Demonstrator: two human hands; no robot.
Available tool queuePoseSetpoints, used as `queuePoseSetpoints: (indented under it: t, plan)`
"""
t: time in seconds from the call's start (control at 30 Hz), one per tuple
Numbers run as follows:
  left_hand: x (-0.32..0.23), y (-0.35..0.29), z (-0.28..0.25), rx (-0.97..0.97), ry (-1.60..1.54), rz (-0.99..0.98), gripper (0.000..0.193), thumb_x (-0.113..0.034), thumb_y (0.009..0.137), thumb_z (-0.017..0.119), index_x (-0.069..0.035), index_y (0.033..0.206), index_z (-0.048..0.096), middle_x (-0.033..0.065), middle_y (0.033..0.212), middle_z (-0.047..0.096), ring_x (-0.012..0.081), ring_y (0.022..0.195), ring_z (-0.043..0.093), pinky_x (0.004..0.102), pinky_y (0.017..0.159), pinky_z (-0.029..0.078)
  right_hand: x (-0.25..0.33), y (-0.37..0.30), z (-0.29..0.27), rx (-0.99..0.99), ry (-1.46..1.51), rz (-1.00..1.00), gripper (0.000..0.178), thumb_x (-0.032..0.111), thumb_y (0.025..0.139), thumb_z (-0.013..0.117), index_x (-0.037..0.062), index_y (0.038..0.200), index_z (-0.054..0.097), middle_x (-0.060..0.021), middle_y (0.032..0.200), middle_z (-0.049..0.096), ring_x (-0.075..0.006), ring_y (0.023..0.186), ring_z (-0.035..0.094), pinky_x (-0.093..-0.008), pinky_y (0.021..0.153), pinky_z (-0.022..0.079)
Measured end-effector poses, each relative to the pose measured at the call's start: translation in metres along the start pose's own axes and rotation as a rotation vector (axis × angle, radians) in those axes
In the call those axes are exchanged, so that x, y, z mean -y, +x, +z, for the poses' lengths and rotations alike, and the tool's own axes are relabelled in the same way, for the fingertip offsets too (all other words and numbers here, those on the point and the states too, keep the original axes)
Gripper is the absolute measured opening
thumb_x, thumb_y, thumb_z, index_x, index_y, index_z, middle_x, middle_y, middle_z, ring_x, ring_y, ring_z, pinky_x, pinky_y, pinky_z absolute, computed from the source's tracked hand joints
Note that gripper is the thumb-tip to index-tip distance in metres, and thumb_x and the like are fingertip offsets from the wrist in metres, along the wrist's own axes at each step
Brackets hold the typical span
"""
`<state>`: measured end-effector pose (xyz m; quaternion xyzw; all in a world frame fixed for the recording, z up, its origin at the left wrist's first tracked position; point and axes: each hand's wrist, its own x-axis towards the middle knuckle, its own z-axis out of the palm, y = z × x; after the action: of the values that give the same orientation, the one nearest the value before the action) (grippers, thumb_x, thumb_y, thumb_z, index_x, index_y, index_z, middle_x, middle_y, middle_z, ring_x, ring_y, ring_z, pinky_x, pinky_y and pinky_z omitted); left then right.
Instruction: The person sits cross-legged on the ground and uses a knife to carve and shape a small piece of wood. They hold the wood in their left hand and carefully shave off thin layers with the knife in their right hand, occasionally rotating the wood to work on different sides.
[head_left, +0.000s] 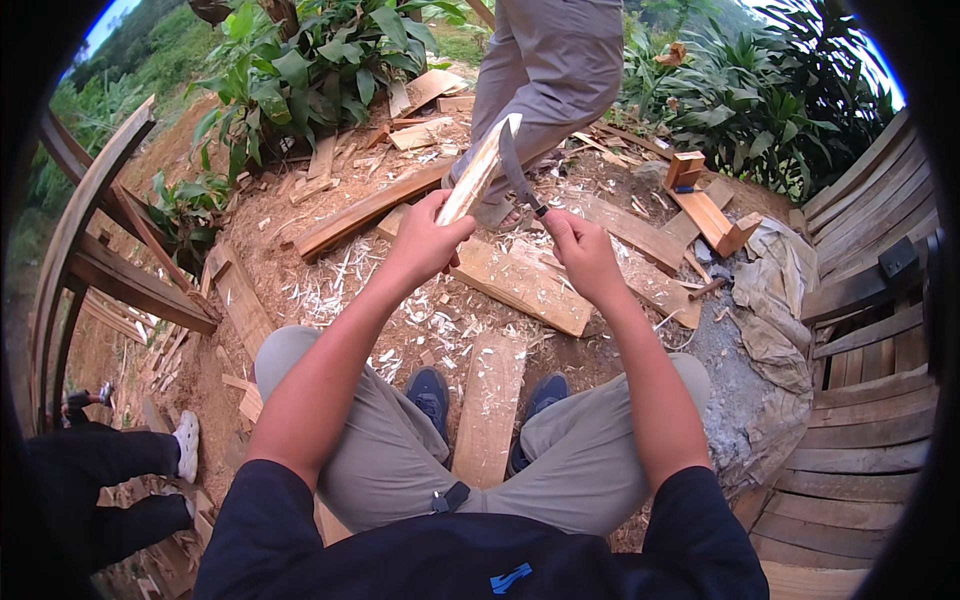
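Observation:
My left hand (430, 240) is closed around the lower end of a pale, peeled wooden stick (480, 170), which slants up and away to the right. In my right hand (582, 252) is the handle of a knife (512, 168) with a dark, curved blade. The blade points up, its upper part close beside the stick's far end; whether the two touch I cannot tell. Light wood shavings (345, 290) lie on the ground below my hands. A thick plank (525, 285) rests beneath them, and another plank (488, 410) lies between my shoes.
A person in grey trousers (550, 70) stands just beyond the stick. Another person's legs (110, 475) show at the left. Curved timber pieces (85, 230) stand at left, a slatted wooden structure (860, 440) at right. A hammer (708, 288) lies by a crumpled sheet (770, 310).

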<state>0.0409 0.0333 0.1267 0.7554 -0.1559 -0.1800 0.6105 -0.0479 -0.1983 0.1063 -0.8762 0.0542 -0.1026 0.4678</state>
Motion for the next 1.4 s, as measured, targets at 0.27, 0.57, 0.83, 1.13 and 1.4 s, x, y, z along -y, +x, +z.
queuePoseSetpoints:
  t: [0.27,0.57,0.83,1.13,1.4]
  plan:
    - [-0.002,-0.003,0.002,0.004,0.043,0.034,0.051,-0.024,0.085,0.064,0.003,0.127,0.055,0.0088,0.082,0.064,0.0144,0.052,0.061,0.0285,0.048,0.05,0.015,-0.004,-0.008,0.053,0.491,0.072,0.039,0.037,0.105,0.055,-0.0001,0.115,0.063,0.0021,0.071,0.058,-0.0085,0.065,0.053,-0.0234,0.062,0.041]
    - [-0.008,-0.01,0.006,0.096,-0.005,-0.051,0.042,-0.022,0.09,0.055,0.001,0.125,0.051,0.01,0.088,0.06,0.0173,0.053,0.059,0.0307,0.045,0.048,0.021,-0.012,0.004,-0.183,-0.09,-0.109,0.033,0.038,0.101,0.061,0.0068,0.11,0.061,-0.0143,0.075,0.067,-0.0316,0.069,0.066,-0.041,0.065,0.049]
    - [-0.004,-0.006,0.008,0.106,-0.102,-0.014,0.045,-0.024,0.091,0.056,0.005,0.124,0.048,0.0107,0.083,0.057,0.0174,0.048,0.059,0.0305,0.039,0.048,0.018,-0.01,0.0,-0.383,-0.294,-0.225,0.032,0.038,0.098,0.064,0.0085,0.109,0.062,-0.0167,0.081,0.071,-0.0397,0.075,0.069,-0.0469,0.064,0.051]
    - [-0.004,-0.007,0.011,0.115,-0.095,-0.053,0.046,-0.026,0.09,0.057,0.005,0.124,0.05,0.0111,0.084,0.058,0.0182,0.048,0.059,0.0311,0.041,0.048,0.015,-0.008,-0.002,-0.315,-0.306,-0.23,0.03,0.036,0.099,0.064,0.0074,0.107,0.061,-0.0171,0.079,0.07,-0.0396,0.074,0.069,-0.0474,0.064,0.051]
    - [0.003,-0.007,0.013,0.079,-0.096,-0.063,0.046,-0.025,0.09,0.057,0.004,0.125,0.051,0.0093,0.083,0.056,0.0172,0.049,0.057,0.0311,0.041,0.049,0.017,-0.009,0.005,-0.272,-0.221,-0.184,0.03,0.035,0.098,0.065,0.0067,0.104,0.06,-0.0188,0.083,0.071,-0.0397,0.075,0.07,-0.0473,0.066,0.052]
